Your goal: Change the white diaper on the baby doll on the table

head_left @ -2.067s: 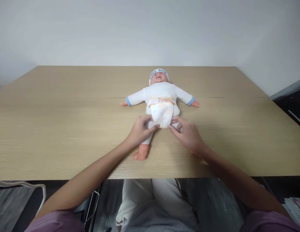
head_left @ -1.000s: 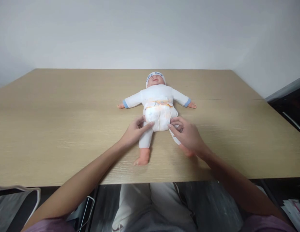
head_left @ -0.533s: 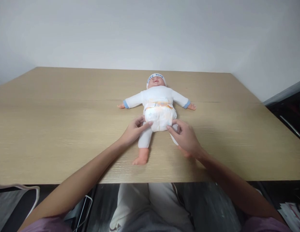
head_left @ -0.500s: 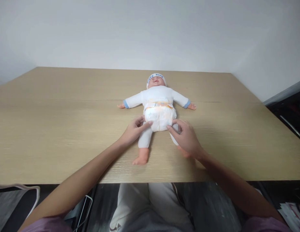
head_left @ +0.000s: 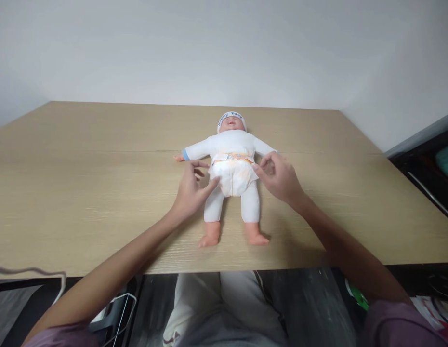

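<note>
A baby doll [head_left: 231,143] in a white suit and cap lies on its back on the wooden table [head_left: 83,183], head away from me, both legs stretched toward me. It wears a white diaper [head_left: 233,176] with an orange-patterned waistband. My left hand [head_left: 190,190] rests against the diaper's left side, thumb on it and fingers spread apart. My right hand [head_left: 282,178] is at the diaper's right waist with thumb and fingers curled in a pinch on its edge; it hides the doll's arm on that side.
The table's front edge runs just past the doll's feet, with my light-trousered legs [head_left: 224,308] below it. A white cable [head_left: 32,272] hangs at the lower left. A dark shelf [head_left: 422,164] stands to the right. A plain wall is behind.
Both hands have moved up from the diaper's leg openings to its waist sides. The right hand no longer covers the doll's right leg, which now lies straight.
</note>
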Demonstrator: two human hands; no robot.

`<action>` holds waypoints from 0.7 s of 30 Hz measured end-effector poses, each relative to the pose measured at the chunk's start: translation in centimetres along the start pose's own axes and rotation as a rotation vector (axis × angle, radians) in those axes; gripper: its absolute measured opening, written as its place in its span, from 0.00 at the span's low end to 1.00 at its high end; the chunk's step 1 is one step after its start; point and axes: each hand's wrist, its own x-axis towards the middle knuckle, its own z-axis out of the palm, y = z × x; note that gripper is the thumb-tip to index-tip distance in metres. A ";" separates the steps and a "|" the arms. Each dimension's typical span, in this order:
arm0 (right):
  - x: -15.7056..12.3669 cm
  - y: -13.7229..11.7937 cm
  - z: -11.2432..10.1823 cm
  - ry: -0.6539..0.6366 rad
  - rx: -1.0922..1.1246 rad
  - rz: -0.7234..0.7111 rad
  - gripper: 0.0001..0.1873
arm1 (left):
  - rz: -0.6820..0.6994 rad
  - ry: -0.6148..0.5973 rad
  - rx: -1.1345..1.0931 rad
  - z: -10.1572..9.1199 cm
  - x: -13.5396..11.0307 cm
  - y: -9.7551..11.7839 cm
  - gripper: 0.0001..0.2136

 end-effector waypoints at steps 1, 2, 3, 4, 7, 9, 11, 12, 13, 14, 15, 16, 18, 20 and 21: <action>1.1 0.2 0.2 -0.039 -0.023 -0.006 0.18 | 0.111 0.013 0.068 0.1 0.8 0.3 0.21; 2.1 0.5 0.5 -0.082 -0.045 -0.005 0.18 | 0.219 0.004 0.131 0.2 1.7 0.6 0.19; 3.1 0.7 0.9 -0.126 -0.060 0.002 0.19 | 0.313 -0.026 0.187 0.4 2.7 1.0 0.17; 3.9 0.9 1.2 -0.169 -0.069 0.012 0.19 | 0.382 -0.073 0.233 0.7 3.8 1.5 0.16; 5.3 1.3 1.6 -0.275 -0.071 0.017 0.19 | 0.442 -0.262 0.336 2.2 6.8 2.6 0.16; 5.5 1.7 1.3 -0.326 -0.043 -0.007 0.19 | 0.442 -0.348 0.389 3.5 8.2 3.1 0.19; 5.3 2.4 0.8 -0.349 0.021 -0.007 0.20 | 0.448 -0.367 0.445 4.9 9.0 3.5 0.21; 5.2 2.9 0.5 -0.348 0.068 0.004 0.21 | 0.454 -0.365 0.475 5.5 9.2 3.6 0.21; 5.0 3.5 0.1 -0.338 0.120 0.019 0.22 | 0.458 -0.362 0.503 6.1 9.3 3.8 0.22; 4.9 4.2 -0.1 -0.323 0.178 0.037 0.23 | 0.459 -0.360 0.525 6.6 9.3 3.9 0.22; 4.8 4.9 -0.4 -0.312 0.238 0.055 0.24 | 0.454 -0.356 0.540 7.0 9.3 4.0 0.22; 4.7 5.5 -0.5 -0.309 0.299 0.074 0.26 | 0.447 -0.350 0.550 7.4 9.2 4.1 0.23; 4.6 6.4 -0.7 -0.331 0.415 0.119 0.29 | 0.428 -0.327 0.557 7.8 9.1 4.0 0.24; 4.7 6.6 -0.4 -0.366 0.502 0.150 0.32 | 0.414 -0.307 0.557 8.1 8.9 3.8 0.25; 4.9 6.4 -0.2 -0.382 0.530 0.151 0.33 | 0.410 -0.298 0.556 8.1 8.9 3.7 0.26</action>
